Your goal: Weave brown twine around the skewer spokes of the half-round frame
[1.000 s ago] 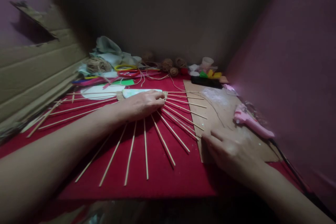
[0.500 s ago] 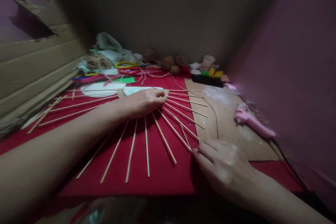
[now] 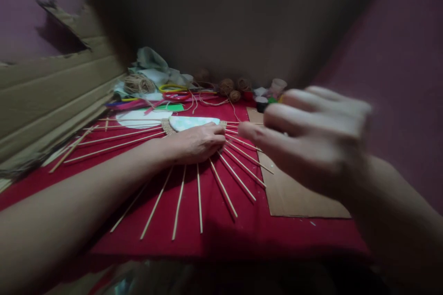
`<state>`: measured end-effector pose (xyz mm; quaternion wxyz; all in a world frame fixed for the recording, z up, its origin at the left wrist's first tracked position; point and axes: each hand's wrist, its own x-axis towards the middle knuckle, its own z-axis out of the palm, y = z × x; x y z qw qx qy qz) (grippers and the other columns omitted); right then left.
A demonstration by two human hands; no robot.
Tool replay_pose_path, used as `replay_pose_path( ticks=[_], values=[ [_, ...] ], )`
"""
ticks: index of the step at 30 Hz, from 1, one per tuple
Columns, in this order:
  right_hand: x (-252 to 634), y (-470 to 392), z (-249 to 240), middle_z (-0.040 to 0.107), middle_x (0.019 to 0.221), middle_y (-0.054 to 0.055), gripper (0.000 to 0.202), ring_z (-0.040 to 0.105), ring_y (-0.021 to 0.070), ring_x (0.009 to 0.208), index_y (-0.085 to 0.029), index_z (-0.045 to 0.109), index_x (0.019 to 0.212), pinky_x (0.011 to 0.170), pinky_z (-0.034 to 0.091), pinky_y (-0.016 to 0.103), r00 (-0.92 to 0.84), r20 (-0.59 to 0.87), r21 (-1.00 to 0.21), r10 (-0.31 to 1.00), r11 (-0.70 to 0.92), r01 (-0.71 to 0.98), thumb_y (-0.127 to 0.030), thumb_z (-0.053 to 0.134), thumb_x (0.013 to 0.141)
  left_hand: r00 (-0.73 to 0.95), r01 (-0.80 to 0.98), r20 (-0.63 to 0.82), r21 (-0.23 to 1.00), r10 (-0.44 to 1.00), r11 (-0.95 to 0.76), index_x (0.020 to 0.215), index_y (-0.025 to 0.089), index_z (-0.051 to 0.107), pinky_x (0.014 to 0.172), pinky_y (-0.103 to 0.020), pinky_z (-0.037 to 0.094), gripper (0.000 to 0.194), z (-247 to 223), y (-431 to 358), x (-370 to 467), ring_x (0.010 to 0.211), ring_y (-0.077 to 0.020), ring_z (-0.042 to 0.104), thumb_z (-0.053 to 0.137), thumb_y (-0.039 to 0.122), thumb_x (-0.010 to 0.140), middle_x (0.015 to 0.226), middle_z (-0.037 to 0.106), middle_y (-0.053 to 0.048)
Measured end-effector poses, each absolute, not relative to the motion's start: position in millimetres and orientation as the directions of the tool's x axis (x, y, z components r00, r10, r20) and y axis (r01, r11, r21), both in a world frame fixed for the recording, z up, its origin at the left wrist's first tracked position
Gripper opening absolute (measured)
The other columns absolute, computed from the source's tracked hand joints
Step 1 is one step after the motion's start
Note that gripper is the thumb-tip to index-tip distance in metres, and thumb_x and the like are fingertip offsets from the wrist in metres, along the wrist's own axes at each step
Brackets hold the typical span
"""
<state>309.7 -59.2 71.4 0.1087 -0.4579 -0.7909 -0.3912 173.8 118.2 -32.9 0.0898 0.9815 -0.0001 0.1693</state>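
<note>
Thin wooden sticks [image 3: 200, 198] fan out from a half-round piece with a pale blue-green top [image 3: 195, 123]. A woven twine band [image 3: 166, 126] runs round its curved edge. My left hand [image 3: 204, 142] lies over the right part of that edge, its fingers closed on the woven band; the fingertips are partly hidden. Raised above the sticks at the right, my right hand [image 3: 311, 140] is curled with thumb and forefinger together, slightly blurred. A strand of twine [image 3: 235, 111] leads from the back of the table to its fingertips.
Twine balls [image 3: 226, 86], a loose twine bundle [image 3: 138, 84], scissors with coloured handles [image 3: 174, 88] and a clear cup [image 3: 278, 85] stand at the back. A cardboard sheet [image 3: 294, 200] lies at right on the red cloth [image 3: 235, 239]. Torn cardboard [image 3: 44, 85] lines the left.
My right hand has risen from the stick ends near the front to above the cardboard, now covering the pink glue gun. My left hand stays on the woven edge; the view has shifted slightly.
</note>
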Motion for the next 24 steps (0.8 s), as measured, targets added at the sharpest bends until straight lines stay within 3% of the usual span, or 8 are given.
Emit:
replay_pose_path(
  ticks=[2, 6, 9, 12, 16, 19, 22, 24],
  values=[
    [308, -33, 80, 0.051, 0.063, 0.001, 0.041, 0.053, 0.013, 0.072, -0.02, 0.066, 0.07, 0.062, 0.029, 0.029, -0.526, 0.496, 0.536, 0.69, 0.233, 0.812, -0.018, 0.033, 0.095, 0.957, -0.012, 0.285, 0.185, 0.042, -0.983, 0.081, 0.016, 0.063, 0.079, -0.029, 0.046, 0.017, -30, 116, 173, 0.084, -0.0169, 0.055, 0.047, 0.016, 0.082, 0.09, 0.061, -0.008],
    [310, 22, 93, 0.059, 0.08, 0.002, 0.03, 0.057, 0.0181, 0.089, -0.021, 0.07, 0.09, 0.072, 0.034, 0.032, -0.467, 0.451, 0.541, 0.761, 0.183, 0.821, -0.025, 0.04, 0.095, 0.978, 0.009, 0.198, 0.276, 0.066, -0.961, 0.081, 0.015, 0.064, 0.085, -0.028, 0.045, 0.019, -26, 120, 171, 0.088, -0.016, 0.057, 0.047, 0.022, 0.084, 0.096, 0.062, -0.007],
    [318, 58, 94, 0.065, 0.087, 0.003, 0.027, 0.059, 0.0208, 0.09, -0.022, 0.07, 0.095, 0.075, 0.037, 0.034, -0.404, 0.467, 0.499, 0.786, 0.143, 0.855, -0.031, 0.044, 0.095, 0.95, 0.14, 0.209, 0.387, 0.234, -0.911, 0.083, 0.016, 0.065, 0.083, -0.027, 0.046, 0.031, -30, 127, 173, 0.082, -0.0138, 0.06, 0.039, 0.031, 0.092, 0.09, 0.065, -0.005],
    [326, 84, 83, 0.067, 0.093, 0.003, 0.026, 0.058, 0.0179, 0.088, -0.024, 0.07, 0.096, 0.073, 0.038, 0.031, -0.347, 0.508, 0.409, 0.788, 0.134, 0.903, -0.035, 0.046, 0.094, 0.899, 0.208, 0.278, 0.411, 0.339, -0.888, 0.086, 0.015, 0.065, 0.085, -0.028, 0.046, 0.031, -35, 135, 174, 0.087, -0.0144, 0.06, 0.04, 0.031, 0.092, 0.096, 0.066, -0.006],
    [332, 96, 58, 0.066, 0.089, 0.001, 0.026, 0.057, 0.0131, 0.085, -0.02, 0.071, 0.096, 0.071, 0.035, 0.027, -0.233, 0.537, 0.255, 0.811, 0.107, 0.961, -0.034, 0.05, 0.093, 0.88, 0.234, 0.321, 0.349, 0.35, -0.908, 0.086, 0.013, 0.067, 0.09, -0.034, 0.045, 0.026, -38, 143, 174, 0.096, -0.018, 0.058, 0.046, 0.029, 0.089, 0.108, 0.061, -0.01],
    [340, 95, 43, 0.066, 0.087, 0.002, 0.024, 0.056, 0.0134, 0.081, -0.019, 0.071, 0.096, 0.07, 0.034, 0.028, -0.203, 0.545, 0.168, 0.814, 0.132, 0.977, -0.032, 0.051, 0.093, 0.887, 0.223, 0.301, 0.384, 0.35, -0.896, 0.088, 0.014, 0.069, 0.089, -0.033, 0.046, 0.024, -35, 150, 170, 0.097, -0.018, 0.058, 0.05, 0.03, 0.085, 0.109, 0.059, -0.01],
    [355, 94, 39, 0.064, 0.086, 0.005, 0.019, 0.054, 0.0178, 0.086, -0.018, 0.071, 0.091, 0.073, 0.036, 0.031, -0.201, 0.546, 0.169, 0.814, 0.128, 0.977, -0.028, 0.055, 0.091, 0.907, 0.208, 0.246, 0.443, 0.341, -0.872, 0.088, 0.016, 0.07, 0.092, -0.031, 0.045, 0.023, -30, 154, 165, 0.101, -0.0175, 0.058, 0.055, 0.032, 0.082, 0.112, 0.058, -0.008],
    [365, 91, 40, 0.062, 0.089, 0.009, 0.009, 0.053, 0.0239, 0.093, -0.016, 0.071, 0.083, 0.075, 0.037, 0.035, -0.134, 0.583, 0.177, 0.801, 0.036, 0.984, -0.021, 0.063, 0.083, 0.915, 0.212, 0.211, 0.473, 0.343, -0.855, 0.082, 0.015, 0.069, 0.094, -0.031, 0.044, 0.023, -26, 155, 163, 0.105, -0.0183, 0.057, 0.056, 0.034, 0.081, 0.115, 0.058, -0.009]
  ],
)
